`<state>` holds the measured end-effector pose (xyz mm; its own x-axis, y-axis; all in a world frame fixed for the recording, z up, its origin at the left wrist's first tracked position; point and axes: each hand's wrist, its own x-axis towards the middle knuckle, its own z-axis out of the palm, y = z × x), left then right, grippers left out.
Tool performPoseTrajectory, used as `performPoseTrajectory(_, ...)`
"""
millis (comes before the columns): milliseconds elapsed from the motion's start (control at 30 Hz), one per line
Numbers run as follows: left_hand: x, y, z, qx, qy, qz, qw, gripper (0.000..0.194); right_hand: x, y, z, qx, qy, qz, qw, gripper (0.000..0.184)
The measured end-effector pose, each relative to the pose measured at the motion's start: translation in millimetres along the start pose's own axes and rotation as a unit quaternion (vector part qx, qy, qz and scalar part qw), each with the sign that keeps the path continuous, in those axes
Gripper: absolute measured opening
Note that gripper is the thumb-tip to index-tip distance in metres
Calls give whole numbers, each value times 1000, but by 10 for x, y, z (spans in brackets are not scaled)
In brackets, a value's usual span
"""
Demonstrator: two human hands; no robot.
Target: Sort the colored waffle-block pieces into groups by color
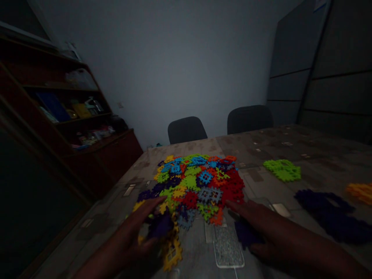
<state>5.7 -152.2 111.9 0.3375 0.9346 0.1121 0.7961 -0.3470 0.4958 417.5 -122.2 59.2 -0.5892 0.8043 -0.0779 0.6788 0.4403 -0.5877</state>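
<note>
My left hand [136, 226] is at the near left edge of the pile of notched plastic building tiles [190, 182]. Its fingers and thumb are closed round a dark purple building tile [161, 226], the grip partly blurred. Just beside it lies a yellow windowed tile [172, 254]. Over the table to the right of the pile, my right hand [257, 221] has another purple building tile [247, 233] between fingers and thumb. Red tiles [234, 186] lie just beyond its fingertips. Grey windowed tiles [209, 194] are in the pile between both hands.
Apart from the pile, on the patterned tablecloth [200, 252], lie green tiles [282, 169], a purple group [331, 217] and orange tiles [360, 192] at the right. Two dark chairs [187, 130] stand behind the table. A wooden shelf unit [101, 149] is at left.
</note>
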Motion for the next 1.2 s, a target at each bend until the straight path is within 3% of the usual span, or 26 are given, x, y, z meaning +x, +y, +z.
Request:
performPoseTrajectory(33,41,117,122,-9,7,8,1000,72,9,13,-1,5,16,-4,1000,102)
performPoseTrajectory(200,239,547,893,-83,-105,46,990,97,83,53,-5,-15,56,7,998,98)
performPoseTrajectory(300,271,573,1056,-107,-149,77,980,104,106,40,11,-21,55,13,998,97)
performPoseTrajectory(367,279,473,951,-104,-116,81,985,94,113,-15,49,-11,54,9,998,95)
performPoseTrajectory(467,324,161,608,-65,25,44,997,56,144,-188,154,-3,24,5,1000,95)
performPoseTrajectory(567,376,-240,301,-28,120,-22,992,43,224,-416,275,-10,-5,-17,1000,98)
performPoseTrajectory(700,333,-536,185,-26,76,-61,995,40,319,-583,425,-38,-3,-60,998,107)
performPoseTrajectory(900,317,-243,309,-33,-69,-39,996,52,313,-418,605,-93,39,-99,990,114)
performPoseTrajectory(1033,411,-110,329,21,-85,-25,996,38,359,-420,652,-100,9,-122,988,110)
performPoseTrajectory(1200,439,-186,328,33,-87,-18,995,35,414,-540,533,-69,7,-125,990,111)
